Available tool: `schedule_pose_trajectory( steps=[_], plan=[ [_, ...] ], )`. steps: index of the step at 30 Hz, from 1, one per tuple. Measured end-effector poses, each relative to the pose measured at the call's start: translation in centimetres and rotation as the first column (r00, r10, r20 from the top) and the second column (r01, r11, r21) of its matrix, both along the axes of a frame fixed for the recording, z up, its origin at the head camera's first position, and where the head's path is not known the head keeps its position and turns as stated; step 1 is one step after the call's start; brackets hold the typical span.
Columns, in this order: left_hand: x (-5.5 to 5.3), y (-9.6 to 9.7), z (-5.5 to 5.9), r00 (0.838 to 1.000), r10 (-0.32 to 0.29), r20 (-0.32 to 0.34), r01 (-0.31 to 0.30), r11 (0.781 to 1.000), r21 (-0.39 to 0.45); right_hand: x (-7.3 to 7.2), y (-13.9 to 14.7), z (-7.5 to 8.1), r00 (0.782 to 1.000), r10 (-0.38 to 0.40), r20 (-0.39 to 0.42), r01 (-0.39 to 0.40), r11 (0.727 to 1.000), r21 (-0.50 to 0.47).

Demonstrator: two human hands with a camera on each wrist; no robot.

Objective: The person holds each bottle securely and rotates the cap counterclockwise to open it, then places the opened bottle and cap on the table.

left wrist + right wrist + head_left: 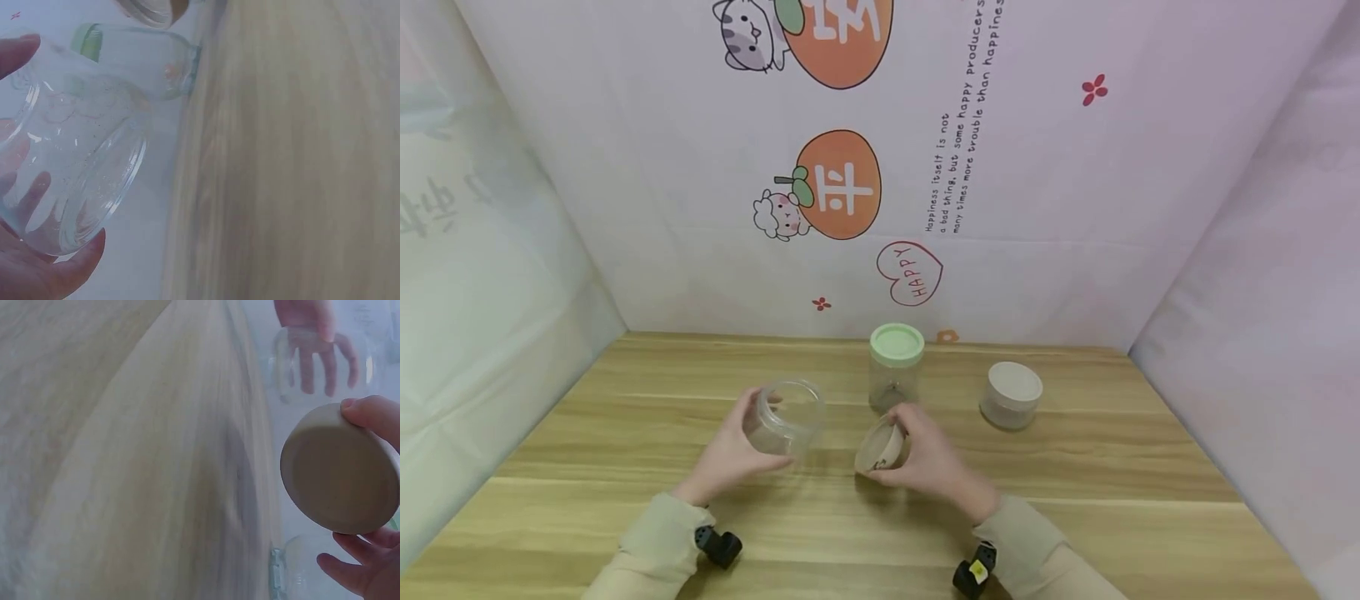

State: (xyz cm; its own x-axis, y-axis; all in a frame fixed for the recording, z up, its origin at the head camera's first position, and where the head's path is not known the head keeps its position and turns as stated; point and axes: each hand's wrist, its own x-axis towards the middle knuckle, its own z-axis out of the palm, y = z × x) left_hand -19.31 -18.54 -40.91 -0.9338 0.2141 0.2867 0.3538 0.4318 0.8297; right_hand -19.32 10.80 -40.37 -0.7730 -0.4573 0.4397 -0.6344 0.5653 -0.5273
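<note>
My left hand (730,450) grips a clear, lidless jar (793,414) around its side, tilted above the table. Up close in the left wrist view, the see-through jar (94,144) shows fingers through its wall. To its right, my right hand (936,462) pinches a round off-white lid (878,446) by its edge, thumb on one side and fingers on the other. The lid is tilted and apart from the jar. Its flat round face (340,478) fills much of the right wrist view's right side.
Behind the right hand stands a clear jar with a light green lid (897,343). Further right sits a low clear jar with a white lid (1015,383). All are on a wood-grain table (820,542), with a printed white cloth (1037,208) behind and at both sides.
</note>
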Motion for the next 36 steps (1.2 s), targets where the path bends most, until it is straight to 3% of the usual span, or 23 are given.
schedule_pose_trajectory(
  steps=[6, 14, 23, 36],
  plan=[
    [0.8, -2.2, 1.0, 0.995, 0.058, -0.076, -0.056, 0.998, 0.024, 0.0, -1.0, -0.9, 0.998, 0.047, 0.037, -0.049, 0.997, 0.057],
    [1.7, -4.7, 1.0, 0.990, 0.111, -0.085, -0.111, 0.994, 0.004, 0.1, -2.4, -1.3, 0.995, 0.076, 0.069, -0.082, 0.993, 0.089],
    [2.9, -6.8, 1.1, 0.977, 0.170, -0.125, -0.165, 0.985, 0.047, 0.0, -3.9, -1.3, 0.989, 0.120, 0.084, -0.130, 0.983, 0.130],
    [3.7, -9.1, 1.4, 0.969, 0.210, -0.133, -0.203, 0.977, 0.062, -0.2, -6.5, -1.4, 0.979, 0.067, 0.193, -0.100, 0.981, 0.164]
  ],
)
